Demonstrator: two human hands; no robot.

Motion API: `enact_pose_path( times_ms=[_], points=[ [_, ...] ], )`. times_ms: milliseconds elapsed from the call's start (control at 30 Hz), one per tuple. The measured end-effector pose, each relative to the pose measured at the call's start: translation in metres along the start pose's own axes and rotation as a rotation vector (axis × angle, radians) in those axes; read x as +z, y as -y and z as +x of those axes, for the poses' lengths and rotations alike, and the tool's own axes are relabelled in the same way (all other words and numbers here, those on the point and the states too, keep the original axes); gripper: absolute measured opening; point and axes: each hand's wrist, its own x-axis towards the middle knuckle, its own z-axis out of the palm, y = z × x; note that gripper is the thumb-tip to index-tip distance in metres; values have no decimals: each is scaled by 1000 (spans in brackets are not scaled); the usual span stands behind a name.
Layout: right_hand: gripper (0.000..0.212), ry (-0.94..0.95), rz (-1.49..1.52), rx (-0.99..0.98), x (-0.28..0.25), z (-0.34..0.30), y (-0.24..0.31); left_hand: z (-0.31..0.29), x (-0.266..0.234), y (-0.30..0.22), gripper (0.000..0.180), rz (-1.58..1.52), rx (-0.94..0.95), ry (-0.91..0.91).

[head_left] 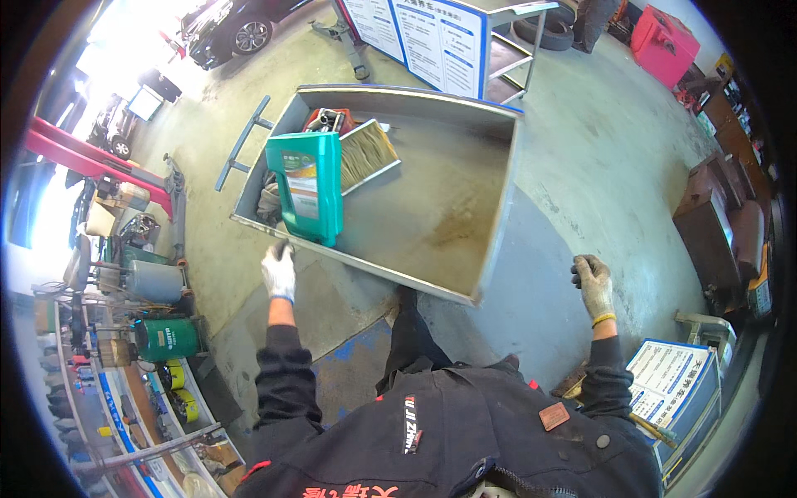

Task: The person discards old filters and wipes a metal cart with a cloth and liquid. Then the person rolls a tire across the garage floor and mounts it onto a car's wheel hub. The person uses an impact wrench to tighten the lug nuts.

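A grey metal cart with a deep top tray [390, 270] stands in front of me. My left hand [281, 272], in a white glove with darkened fingertips, is closed at the tray's near left rim. My right hand [594, 288], in a soiled glove with a yellow cuff, hangs apart from the cart at the right, its fingers loosely bent and nothing visible in them. Inside the tray, a green plastic jug [311, 187] stands near the left end. A pleated air filter [369, 155] leans behind it, beside a red container of metal parts [328, 121]. A grey rag [269, 202] lies partly hidden at the left.
A bar handle [242, 143] juts from the cart's left end. Beyond it stand printed boards [415, 37] and a shelf trolley [508, 62]. Crowded shelves [124, 398] line the left; a brown cabinet [706, 241] and another board [671, 382] are at right.
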Motion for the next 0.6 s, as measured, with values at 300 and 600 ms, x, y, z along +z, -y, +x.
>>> enact_pose_path(
  times_ms=[300,600],
  points=[
    [49,342,-296,-267,321,105,218,228,52,15,43,319,125,383],
    [75,434,-410,-122,478,202,256,234,-26,-17,22,-173,-131,-27]
  ],
)
